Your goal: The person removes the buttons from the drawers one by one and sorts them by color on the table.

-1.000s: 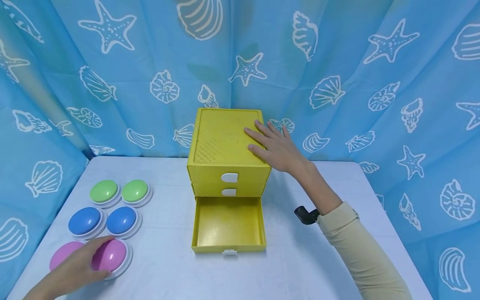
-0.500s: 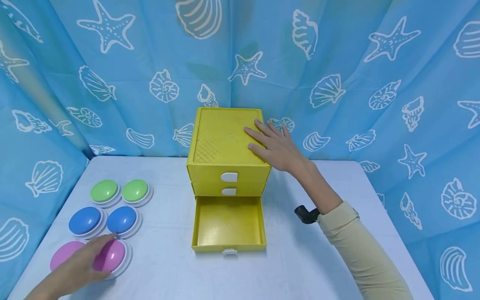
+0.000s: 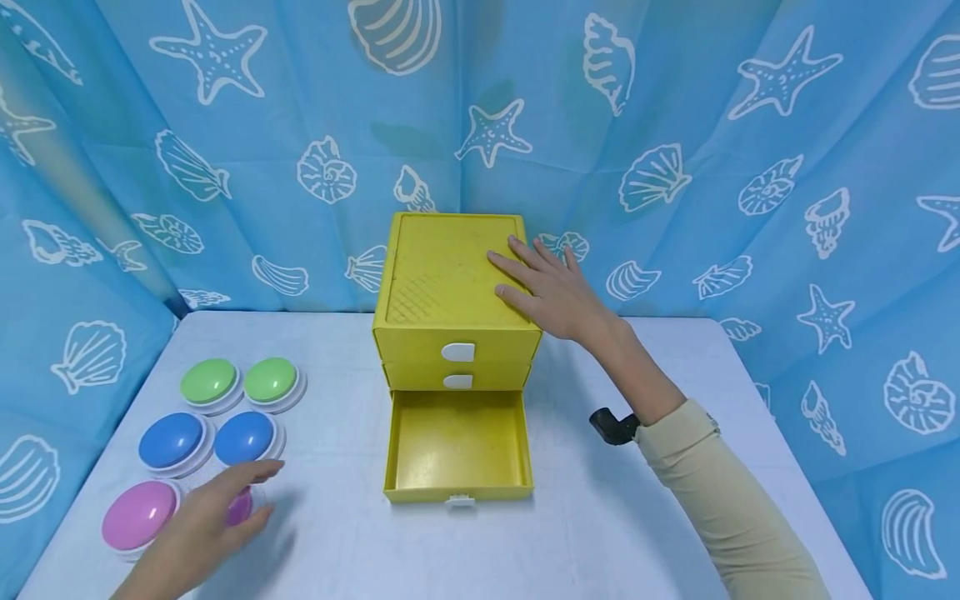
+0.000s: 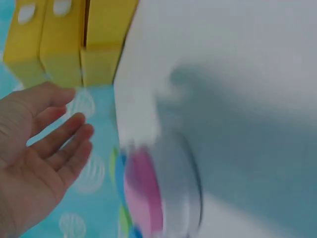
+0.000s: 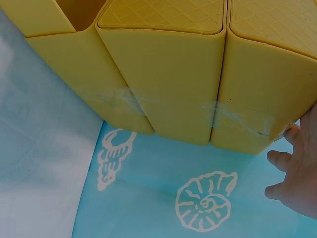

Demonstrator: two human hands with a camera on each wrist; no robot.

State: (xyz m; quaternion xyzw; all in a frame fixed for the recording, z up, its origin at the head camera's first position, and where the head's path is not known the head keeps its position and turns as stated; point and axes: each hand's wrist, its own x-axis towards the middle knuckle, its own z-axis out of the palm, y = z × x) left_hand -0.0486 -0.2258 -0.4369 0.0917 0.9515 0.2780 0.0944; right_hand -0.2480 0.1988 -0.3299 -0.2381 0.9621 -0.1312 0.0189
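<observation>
A yellow three-drawer cabinet (image 3: 453, 275) stands at the middle back of the table, its bottom drawer (image 3: 459, 446) pulled out with nothing inside. My right hand (image 3: 555, 292) rests on the cabinet's top right edge, fingers spread. Over at the lower left, my left hand (image 3: 198, 525) hovers above a pink dome button (image 3: 240, 507), partly hiding it. Nothing is held in that hand (image 4: 44, 144); thumb and fingers stand apart. The left wrist view shows the pink button (image 4: 141, 191) on its white base, apart from the fingers.
Another pink button (image 3: 138, 514), two blue buttons (image 3: 243, 438) and two green buttons (image 3: 272, 380) stand in rows on the white table (image 3: 337, 542). Blue shell-patterned curtains (image 3: 465, 100) surround the table. A black device (image 3: 613, 426) sits at the right wrist.
My left hand has lifted off the pink button and shifted right, its fingers spreading wider. The right hand stays on the cabinet, which has not moved.
</observation>
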